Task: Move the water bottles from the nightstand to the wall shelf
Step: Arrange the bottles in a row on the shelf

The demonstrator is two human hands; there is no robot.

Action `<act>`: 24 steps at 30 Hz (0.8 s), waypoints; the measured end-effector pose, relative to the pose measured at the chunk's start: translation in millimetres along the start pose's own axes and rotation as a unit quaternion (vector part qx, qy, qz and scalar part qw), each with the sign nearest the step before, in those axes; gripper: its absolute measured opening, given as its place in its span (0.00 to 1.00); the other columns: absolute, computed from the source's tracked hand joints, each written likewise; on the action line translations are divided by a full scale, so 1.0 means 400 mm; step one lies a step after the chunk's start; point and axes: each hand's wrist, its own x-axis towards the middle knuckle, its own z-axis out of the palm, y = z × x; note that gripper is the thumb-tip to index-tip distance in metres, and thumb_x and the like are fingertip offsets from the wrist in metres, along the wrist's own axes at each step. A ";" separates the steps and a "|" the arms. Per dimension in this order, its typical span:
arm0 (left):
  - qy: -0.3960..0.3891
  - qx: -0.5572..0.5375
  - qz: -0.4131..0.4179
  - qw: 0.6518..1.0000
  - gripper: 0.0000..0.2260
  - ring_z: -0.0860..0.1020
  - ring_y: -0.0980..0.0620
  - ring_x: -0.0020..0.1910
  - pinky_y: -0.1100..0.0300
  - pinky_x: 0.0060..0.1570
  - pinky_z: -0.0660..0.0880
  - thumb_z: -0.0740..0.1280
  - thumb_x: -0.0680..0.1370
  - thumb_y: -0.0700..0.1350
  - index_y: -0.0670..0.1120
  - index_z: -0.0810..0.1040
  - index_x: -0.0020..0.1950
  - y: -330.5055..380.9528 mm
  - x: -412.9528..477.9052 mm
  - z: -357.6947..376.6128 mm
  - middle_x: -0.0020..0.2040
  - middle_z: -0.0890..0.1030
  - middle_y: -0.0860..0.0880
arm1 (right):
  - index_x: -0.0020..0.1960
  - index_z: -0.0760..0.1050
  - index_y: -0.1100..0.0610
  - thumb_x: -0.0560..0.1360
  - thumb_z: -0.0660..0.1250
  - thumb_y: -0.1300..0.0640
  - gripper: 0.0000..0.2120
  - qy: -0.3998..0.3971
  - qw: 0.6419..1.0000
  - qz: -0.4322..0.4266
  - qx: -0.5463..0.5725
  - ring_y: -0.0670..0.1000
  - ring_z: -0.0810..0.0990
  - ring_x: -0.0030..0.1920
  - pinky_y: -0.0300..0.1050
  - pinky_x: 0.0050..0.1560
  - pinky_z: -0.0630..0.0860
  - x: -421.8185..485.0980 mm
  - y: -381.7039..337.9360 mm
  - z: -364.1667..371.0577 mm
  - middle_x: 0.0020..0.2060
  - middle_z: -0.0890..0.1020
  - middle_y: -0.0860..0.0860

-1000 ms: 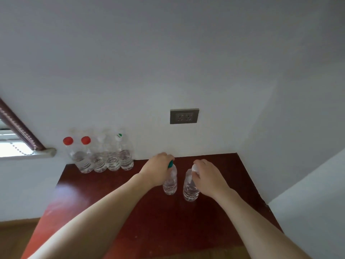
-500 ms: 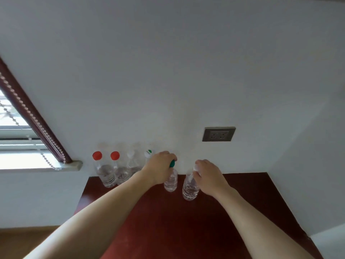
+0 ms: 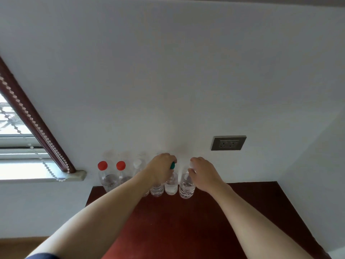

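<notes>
Water bottles (image 3: 156, 190), clear and part-filled, stand in a row along the back edge of a dark red tabletop (image 3: 186, 225), hard against the white wall (image 3: 168, 71). At the row's right end, the left hand (image 3: 160, 170) grips the green-capped bottle (image 3: 171, 185) by its neck. The right hand (image 3: 202, 171) pinches the top of the white-capped bottle (image 3: 186, 187) just beside it. Both seem to rest on the wood, though the angle leaves that unsure. Two red-capped bottles (image 3: 107, 176) close the left end near the window sill (image 3: 74, 176). Bare wood runs rightward below a wall socket (image 3: 228, 143).

Left forearm (image 3: 112, 208) and right forearm (image 3: 248, 217) bare to left hand (image 3: 160, 170) and right hand (image 3: 203, 172); dark navy sleeve edge (image 3: 43, 256) at left upper arm.
</notes>
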 end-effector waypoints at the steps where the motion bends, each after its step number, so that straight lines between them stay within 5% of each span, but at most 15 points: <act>1: -0.001 -0.001 -0.003 1.000 0.17 0.77 0.45 0.58 0.56 0.57 0.72 0.65 0.77 0.41 0.46 0.75 0.66 -0.002 0.005 0.001 0.60 0.78 0.45 | 0.56 0.73 0.59 0.80 0.60 0.55 0.09 0.000 1.000 -0.003 0.001 0.55 0.77 0.50 0.44 0.47 0.71 0.008 0.002 0.003 0.49 0.76 0.53; 24: 0.021 -0.009 -0.003 1.000 0.14 0.78 0.45 0.54 0.54 0.55 0.75 0.68 0.73 0.41 0.45 0.78 0.59 -0.036 0.057 0.054 0.56 0.80 0.47 | 0.63 0.72 0.58 0.80 0.62 0.55 0.13 -0.019 0.999 -0.005 0.029 0.54 0.77 0.57 0.44 0.56 0.72 0.093 0.034 0.071 0.58 0.77 0.54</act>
